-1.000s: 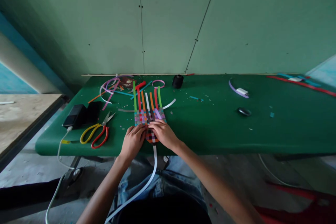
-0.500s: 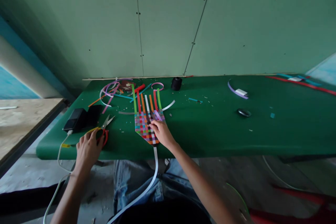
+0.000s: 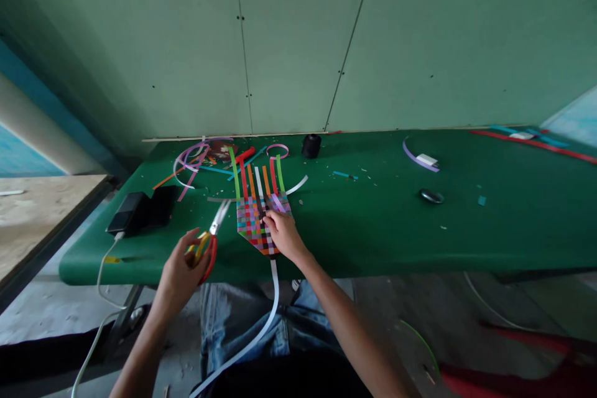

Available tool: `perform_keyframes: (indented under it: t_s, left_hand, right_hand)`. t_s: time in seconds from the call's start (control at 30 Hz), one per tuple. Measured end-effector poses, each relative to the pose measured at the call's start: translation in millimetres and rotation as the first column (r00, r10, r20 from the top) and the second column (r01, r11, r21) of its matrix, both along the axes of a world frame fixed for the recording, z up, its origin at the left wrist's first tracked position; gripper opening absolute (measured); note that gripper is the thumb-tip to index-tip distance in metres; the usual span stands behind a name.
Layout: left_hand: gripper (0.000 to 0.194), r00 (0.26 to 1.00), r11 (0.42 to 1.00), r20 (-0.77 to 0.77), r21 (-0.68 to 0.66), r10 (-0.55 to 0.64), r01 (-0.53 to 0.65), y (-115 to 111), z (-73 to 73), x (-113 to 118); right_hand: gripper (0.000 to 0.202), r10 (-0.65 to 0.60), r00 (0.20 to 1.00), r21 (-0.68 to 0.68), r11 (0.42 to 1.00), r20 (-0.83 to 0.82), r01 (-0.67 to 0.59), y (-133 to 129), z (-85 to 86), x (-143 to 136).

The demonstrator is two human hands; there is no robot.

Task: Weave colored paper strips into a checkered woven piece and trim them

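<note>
My left hand [image 3: 184,267] is closed on the handles of a pair of scissors [image 3: 215,227], one handle yellow and the other red. Their blades point up and to the right, just left of the woven piece. The woven piece [image 3: 250,224] is a multicoloured check of flat strips, with green, red, orange and white ends fanning out at its far side. On its right part rests my right hand [image 3: 283,233], thumb and fingers pinched at a dark strip in the weave. A long white strip [image 3: 274,298] runs from its near tip down over my lap.
Loose coloured strips [image 3: 189,165] and a red-handled tool [image 3: 246,154] lie behind the weave. A black spool [image 3: 311,146] stands near the wall. A black box with a cable [image 3: 130,211] is at left; a computer mouse [image 3: 431,196] and red strips [image 3: 536,140] are at right.
My left hand has lifted the scissors from the table and carried them right, toward the woven piece. My right hand stays on the weave. The view has shifted slightly.
</note>
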State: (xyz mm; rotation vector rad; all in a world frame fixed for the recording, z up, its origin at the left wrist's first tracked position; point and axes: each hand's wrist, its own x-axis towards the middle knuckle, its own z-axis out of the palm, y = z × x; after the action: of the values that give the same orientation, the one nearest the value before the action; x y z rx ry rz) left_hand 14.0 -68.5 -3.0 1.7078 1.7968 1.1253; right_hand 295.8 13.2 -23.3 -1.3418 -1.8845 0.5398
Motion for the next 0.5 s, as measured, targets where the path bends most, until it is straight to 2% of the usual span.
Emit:
perform_keyframes:
  t_s: [0.07,0.17,0.23,0.37,0.5]
  left_hand:
    - [0.057,0.996,0.993,0.018,-0.074,-0.092,0.093,4.2,7.0,24.1]
    - [0.038,0.978,0.994,-0.184,-0.063,-0.102,0.092,12.9,21.7,54.2]
    - [0.033,0.949,0.993,-0.297,-0.087,-0.107,0.085,16.5,32.0,67.9]
    - [0.042,0.885,0.982,-0.436,-0.156,-0.165,0.106,18.6,47.6,82.3]
    - [0.046,0.858,0.969,-0.467,-0.213,-0.214,0.126,21.3,53.3,88.7]
  right_hand:
    - [0.020,-0.020,1.000,-0.010,1.000,-0.003,0.020,-0.5,-0.1,-1.4]
    - [0.018,-0.044,0.999,-0.027,0.999,-0.017,0.043,-1.5,-0.8,-2.2]
    - [0.018,-0.046,0.998,-0.033,0.998,-0.032,0.045,-2.0,-1.6,-1.7]
    - [0.022,-0.028,0.999,-0.022,0.999,-0.043,0.027,-2.2,-3.9,0.2]
    - [0.024,-0.041,0.998,-0.011,0.999,-0.052,0.040,-1.3,-6.4,0.6]
